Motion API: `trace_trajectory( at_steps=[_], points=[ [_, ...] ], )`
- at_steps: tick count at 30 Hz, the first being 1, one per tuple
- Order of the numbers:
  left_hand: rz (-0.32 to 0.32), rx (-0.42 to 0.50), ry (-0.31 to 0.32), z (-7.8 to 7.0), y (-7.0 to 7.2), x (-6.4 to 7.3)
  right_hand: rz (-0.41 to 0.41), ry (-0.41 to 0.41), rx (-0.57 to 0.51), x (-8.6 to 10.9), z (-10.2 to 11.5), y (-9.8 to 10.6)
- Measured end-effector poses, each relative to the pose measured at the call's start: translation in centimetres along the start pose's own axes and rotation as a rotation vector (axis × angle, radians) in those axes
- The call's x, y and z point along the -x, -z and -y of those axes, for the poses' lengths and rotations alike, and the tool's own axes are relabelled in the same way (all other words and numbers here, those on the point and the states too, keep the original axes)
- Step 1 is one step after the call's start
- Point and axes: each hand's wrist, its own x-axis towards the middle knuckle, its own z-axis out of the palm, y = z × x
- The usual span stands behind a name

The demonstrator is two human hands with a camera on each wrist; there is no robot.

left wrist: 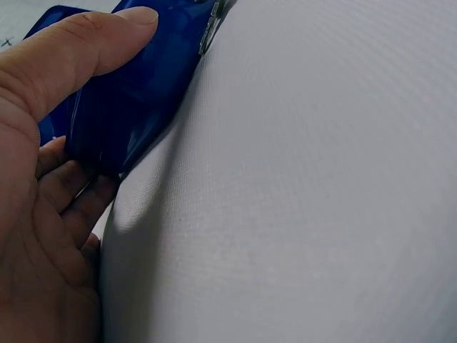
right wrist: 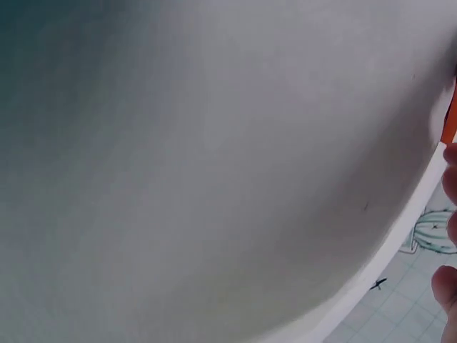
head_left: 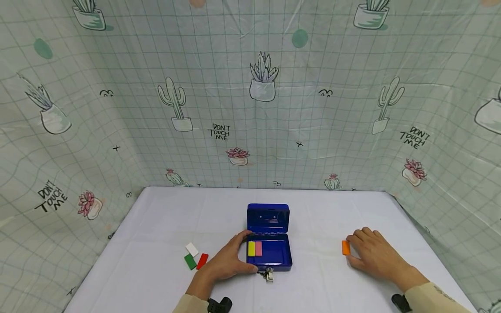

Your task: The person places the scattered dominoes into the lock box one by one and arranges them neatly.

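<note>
An open blue metal cash box stands on the table, its lid tipped back. Inside its left part lie a yellow block and a pink block, side by side. My left hand grips the box's left side, thumb at the front corner and fingers toward the back; in the left wrist view the thumb lies against the blue wall. Off to the right, my right hand pinches an orange block between thumb and fingers. Only fingertips and an orange edge show in the right wrist view.
Left of the box, a white block, a green block and a red block lie close together on the white table. A small metal lock with keys is at the box's front. A patterned curtain surrounds the table's back and sides.
</note>
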Motion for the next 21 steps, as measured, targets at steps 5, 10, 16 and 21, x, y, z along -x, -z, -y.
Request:
trace_trajectory(
  at_steps=[5, 10, 16, 21],
  points=[
    [-0.001, -0.003, 0.002, 0.0, -0.1, 0.1, 0.012, -0.004, -0.030, 0.0, -0.2, -0.1],
    [-0.006, -0.012, -0.001, 0.0, -0.1, 0.1, -0.056, 0.015, -0.011, -0.2, -0.1, -0.1],
    [-0.004, -0.015, -0.005, -0.1, -0.1, 0.1, -0.126, 0.039, 0.016, -0.9, 0.3, 0.0],
    [-0.001, -0.012, -0.002, -0.1, 0.0, 0.0, -0.158, 0.064, 0.017, -1.9, 0.8, 0.1]
  ],
)
